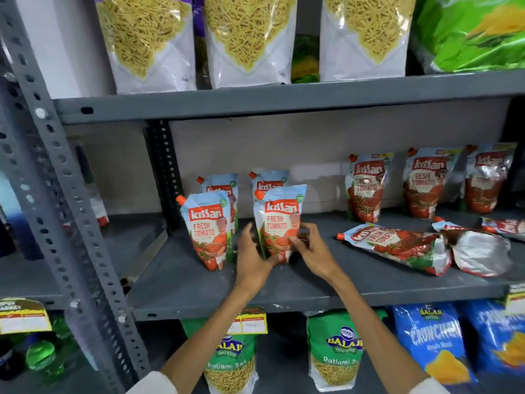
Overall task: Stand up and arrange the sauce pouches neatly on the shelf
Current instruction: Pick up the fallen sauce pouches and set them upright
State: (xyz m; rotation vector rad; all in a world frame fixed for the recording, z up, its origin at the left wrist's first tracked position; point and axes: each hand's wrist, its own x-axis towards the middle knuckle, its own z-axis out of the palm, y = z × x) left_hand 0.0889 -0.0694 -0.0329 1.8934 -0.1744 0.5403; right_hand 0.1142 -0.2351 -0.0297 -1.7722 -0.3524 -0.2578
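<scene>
1. Now both hands meet on one Kissan tomato sauce pouch [279, 223] on the grey metal shelf [369, 282], just left of the frame's centre. The left hand [251, 255] cups its lower left edge and base with curled fingers; the right hand [308, 251] pinches its lower right edge between thumb and fingertips.

2. Holding low on both sides likely serves to flatten the base so the pouch stands without leaning.

3. The held pouch is upright, long axis vertical, label facing the person, orange spout cap at its 11 o'clock corner.

4. At its 9 o'clock stands another front pouch [208, 231], apart from it; two rear pouches [224, 186] stand behind at 12 o'clock, so the four form a block two deep.

5. Toward 3 o'clock a fallen pouch [397, 244] lies flat, long axis roughly left-right, spout toward the hands. Just beyond it lies a crumpled pouch [480, 251] showing its silver base, and another lies at the right edge [505, 226].

6. Three upright pouches [366, 189] stand along the back at 2 o'clock, loosely spaced.

7. Judging by this, the fallen ones remain to be stood up.
</scene>
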